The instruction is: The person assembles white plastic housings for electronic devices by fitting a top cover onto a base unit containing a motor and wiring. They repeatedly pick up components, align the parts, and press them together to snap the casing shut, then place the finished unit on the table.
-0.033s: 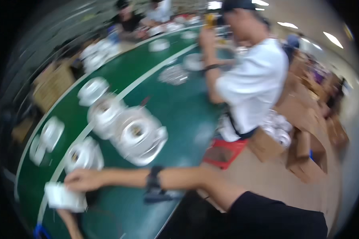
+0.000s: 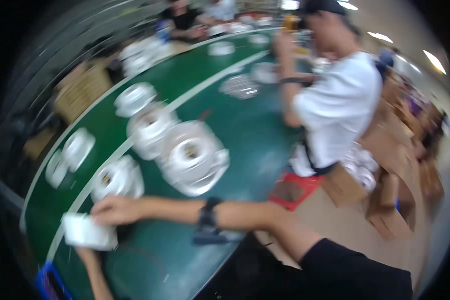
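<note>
A white, box-like plastic housing [image 2: 89, 232] is held up at the lower left, over the green table. My left hand [image 2: 86, 254] holds it from below. The housing hides most of that hand's fingers; the wrist shows underneath. Reaching across from the right, my right hand [image 2: 116, 210] has its fingers curled together at the housing's upper right edge. Whether a small part is also between those fingers is blurred. Just beyond the right hand sits a round white housing [image 2: 117, 180] with a brass-coloured centre.
Stacked white round housings [image 2: 192, 157] stand mid-table, and clear plastic parts [image 2: 240, 86] lie farther off. A blue-edged object [image 2: 52, 282] is at the lower left. A co-worker in a white shirt [image 2: 337, 92] works at the right edge, near a red stool [image 2: 296, 190] and cardboard boxes [image 2: 342, 184].
The whole view has shifted slightly, so the table and parts appear farther right and higher. More of the blue-edged object shows. Both hands keep their places at the white housing.
</note>
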The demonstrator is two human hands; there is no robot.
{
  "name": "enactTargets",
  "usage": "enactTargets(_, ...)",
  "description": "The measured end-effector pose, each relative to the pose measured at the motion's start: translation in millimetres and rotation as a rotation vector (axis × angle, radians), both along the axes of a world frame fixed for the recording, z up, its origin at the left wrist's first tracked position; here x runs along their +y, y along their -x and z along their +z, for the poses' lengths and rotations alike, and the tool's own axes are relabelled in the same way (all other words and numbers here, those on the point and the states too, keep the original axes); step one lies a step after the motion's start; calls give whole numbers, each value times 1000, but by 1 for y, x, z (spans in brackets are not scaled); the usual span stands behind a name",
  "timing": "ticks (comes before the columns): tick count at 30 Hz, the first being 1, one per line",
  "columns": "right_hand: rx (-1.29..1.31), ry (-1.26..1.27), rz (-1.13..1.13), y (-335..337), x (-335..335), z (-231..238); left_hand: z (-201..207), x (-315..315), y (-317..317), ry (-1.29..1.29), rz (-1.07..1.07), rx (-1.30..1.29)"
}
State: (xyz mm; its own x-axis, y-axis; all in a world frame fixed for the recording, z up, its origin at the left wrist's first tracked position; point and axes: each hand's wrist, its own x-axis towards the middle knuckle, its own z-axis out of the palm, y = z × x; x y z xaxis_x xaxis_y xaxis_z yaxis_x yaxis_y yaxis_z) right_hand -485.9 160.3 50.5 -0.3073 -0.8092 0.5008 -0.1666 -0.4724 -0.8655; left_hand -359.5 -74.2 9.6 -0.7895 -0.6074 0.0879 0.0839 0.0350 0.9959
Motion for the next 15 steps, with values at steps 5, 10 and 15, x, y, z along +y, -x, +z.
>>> enactTargets(5, -181, -98, 85, -6, 20, 1, 32, 46, -2, 585, 101, 128)
enactTargets(10, -380, -201, 154, -16, 25, 7, 58, 63, -16, 280, -42, -48)
enactTargets(15, -409, -201, 218, 19, 32, -16, 52, 54, -17, 597, -278, 198)
